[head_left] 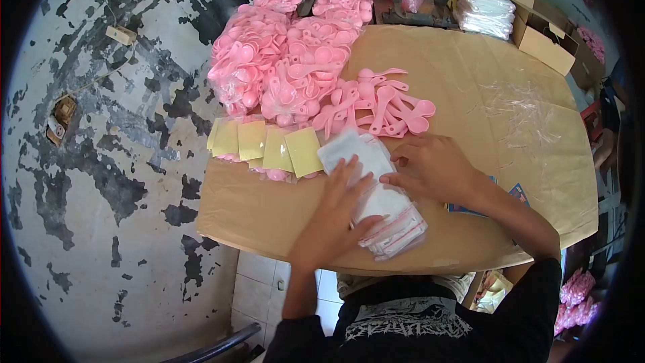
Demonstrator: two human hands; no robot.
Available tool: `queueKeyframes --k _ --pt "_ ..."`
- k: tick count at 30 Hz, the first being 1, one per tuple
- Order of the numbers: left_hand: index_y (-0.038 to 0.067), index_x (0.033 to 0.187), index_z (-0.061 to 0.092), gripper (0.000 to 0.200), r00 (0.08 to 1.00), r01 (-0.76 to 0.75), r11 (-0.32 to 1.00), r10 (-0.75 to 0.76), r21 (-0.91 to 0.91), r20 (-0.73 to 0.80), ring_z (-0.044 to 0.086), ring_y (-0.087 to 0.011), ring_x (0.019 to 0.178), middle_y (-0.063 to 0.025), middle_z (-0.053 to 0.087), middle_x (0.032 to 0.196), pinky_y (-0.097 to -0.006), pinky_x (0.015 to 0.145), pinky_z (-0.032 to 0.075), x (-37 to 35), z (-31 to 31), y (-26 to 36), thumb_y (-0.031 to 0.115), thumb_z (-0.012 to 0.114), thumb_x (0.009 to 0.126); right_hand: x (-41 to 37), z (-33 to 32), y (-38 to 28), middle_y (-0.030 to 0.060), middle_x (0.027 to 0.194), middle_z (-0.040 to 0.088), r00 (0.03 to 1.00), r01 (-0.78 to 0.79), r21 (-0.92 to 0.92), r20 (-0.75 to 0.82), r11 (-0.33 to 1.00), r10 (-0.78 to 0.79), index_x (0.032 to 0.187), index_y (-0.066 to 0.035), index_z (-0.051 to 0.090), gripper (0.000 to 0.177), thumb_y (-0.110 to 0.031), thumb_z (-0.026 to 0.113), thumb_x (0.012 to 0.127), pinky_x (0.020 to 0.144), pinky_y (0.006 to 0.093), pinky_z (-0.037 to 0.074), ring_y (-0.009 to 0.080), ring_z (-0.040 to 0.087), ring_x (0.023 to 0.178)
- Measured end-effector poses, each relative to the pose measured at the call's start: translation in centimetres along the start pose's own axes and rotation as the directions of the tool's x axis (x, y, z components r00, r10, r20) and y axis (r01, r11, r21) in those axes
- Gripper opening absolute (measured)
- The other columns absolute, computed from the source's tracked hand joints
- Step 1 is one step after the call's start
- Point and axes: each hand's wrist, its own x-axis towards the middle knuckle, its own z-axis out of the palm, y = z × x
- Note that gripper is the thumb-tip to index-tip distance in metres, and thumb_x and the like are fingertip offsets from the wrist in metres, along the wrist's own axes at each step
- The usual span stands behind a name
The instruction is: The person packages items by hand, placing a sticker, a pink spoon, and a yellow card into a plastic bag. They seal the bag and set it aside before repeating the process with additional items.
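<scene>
A stack of clear plastic bags [386, 208] with red-lined edges lies near the table's front edge. My left hand [336, 212] rests on its left side, fingers spread across the plastic. At the stack's upper right, my right hand [430, 165] has its fingers bent, with a gap between thumb and forefinger and nothing visible in them. Just beyond the bags is a loose pile of pink plastic spoons [383, 104]. Left of the stack, several packets with yellow cards [302, 151] lie in an overlapping row, with bits of pink showing beneath them.
Big clear bags full of pink spoons [295, 70] stand at the table's back left. Thin clear strips [521, 114] are scattered on the right. Blue printed cards [517, 193] lie partly under my right forearm. An open cardboard box [547, 44] and stacked plastic packs [484, 13] sit behind.
</scene>
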Motion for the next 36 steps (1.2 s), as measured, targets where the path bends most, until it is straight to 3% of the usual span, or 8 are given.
queueKeyframes --k 8,15,18,21,23,27,30,36 --pt "0.001 0.124 0.052 0.046 0.971 0.092 0.952 -0.152 -0.293 -0.186 0.039 -0.0356 0.132 -0.0168 0.049 0.135 -0.0458 0.110 0.031 -1.2 1.9 0.7 0.012 0.068 0.083 0.2 0.7 0.5 0.0112 0.069 0.066 0.988 -0.126 0.206 0.116 0.970 0.104 0.083 -0.002 0.066 0.026 -0.028 0.066 0.084 0.060 0.0376 0.049 0.0275 0.064 0.062" --pt "0.000 0.110 0.062 0.032 0.965 0.130 0.974 -0.168 -0.186 -0.203 0.047 -0.0333 0.126 -0.0151 0.057 0.125 -0.0429 0.108 0.035 -1.1 2.3 0.5 0.010 0.070 0.081 -0.1 -1.5 2.1 0.0121 0.070 0.066 0.997 -0.079 0.130 -0.005 0.988 0.081 0.094 0.000 0.068 0.017 -0.015 0.061 0.088 0.061 0.0342 0.050 0.0249 0.064 0.061" --pt "-0.001 0.115 0.061 0.037 0.965 0.143 0.974 -0.176 -0.176 -0.193 0.051 -0.0329 0.123 -0.0145 0.058 0.125 -0.0418 0.106 0.037 -0.8 2.1 1.0 0.012 0.070 0.082 -0.3 -4.6 0.8 0.0175 0.079 0.066 0.987 -0.160 0.314 0.022 0.936 0.161 0.098 -0.002 0.068 0.018 -0.014 0.060 0.088 0.065 0.0398 0.049 0.0329 0.063 0.070" --pt "-0.004 0.121 0.057 0.037 0.961 0.119 0.882 -0.217 -0.457 -0.169 0.054 -0.0291 0.120 -0.0141 0.059 0.124 -0.0397 0.104 0.039 0.6 1.5 4.1 0.016 0.061 0.090 -1.5 -5.2 0.1 0.0121 0.071 0.066 1.000 0.023 0.640 -0.019 0.768 -0.014 0.098 -0.001 0.068 0.014 -0.008 0.061 0.088 0.057 0.0275 0.047 0.0187 0.061 0.057" --pt "-0.007 0.125 0.053 0.038 0.960 0.018 0.603 -0.234 -0.798 -0.155 0.055 -0.0258 0.117 -0.0144 0.059 0.124 -0.0379 0.103 0.040 1.3 2.8 6.1 0.019 0.052 0.097 -2.7 -7.3 -2.1 0.0144 0.077 0.066 0.990 0.005 0.559 0.115 0.829 -0.084 0.097 -0.002 0.068 0.016 -0.013 0.061 0.088 0.064 0.0337 0.049 0.0270 0.063 0.065" --pt "-0.009 0.128 0.045 0.040 0.929 -0.032 0.236 -0.352 -0.971 -0.116 0.061 -0.0276 0.107 -0.0229 0.060 0.116 -0.0365 0.098 0.045 2.2 5.4 7.4 0.020 0.036 0.103 -5.3 -9.6 -1.9 0.0130 0.087 0.067 0.952 -0.119 0.347 0.307 0.930 0.007 0.100 -0.003 0.066 0.021 -0.019 0.063 0.087 0.074 0.0369 0.050 0.0294 0.064 0.080" --pt "-0.007 0.126 0.046 0.039 0.864 -0.026 0.140 -0.495 -0.990 -0.092 0.064 -0.0325 0.101 -0.0230 0.062 0.112 -0.0429 0.089 0.052 1.7 5.2 8.2 0.023 0.041 0.101 -8.5 -9.5 2.8 0.0127 0.097 0.065 0.991 0.011 -0.005 0.136 1.000 -0.011 0.104 -0.005 0.065 0.028 -0.014 0.071 0.079 0.078 0.0361 0.049 0.0243 0.062 0.092" --pt "-0.005 0.123 0.046 0.031 0.819 -0.149 0.196 -0.525 -0.969 -0.232 0.065 -0.0365 0.098 -0.0238 0.063 0.111 -0.0458 0.083 0.057 0.3 5.0 7.8 0.016 0.043 0.101 -16.8 -9.6 6.0 0.0127 0.098 0.061 0.931 -0.365 -0.146 -0.041 0.919 0.364 0.110 -0.004 0.061 0.041 -0.026 0.073 0.077 0.086 0.0384 0.046 0.0309 0.057 0.096"
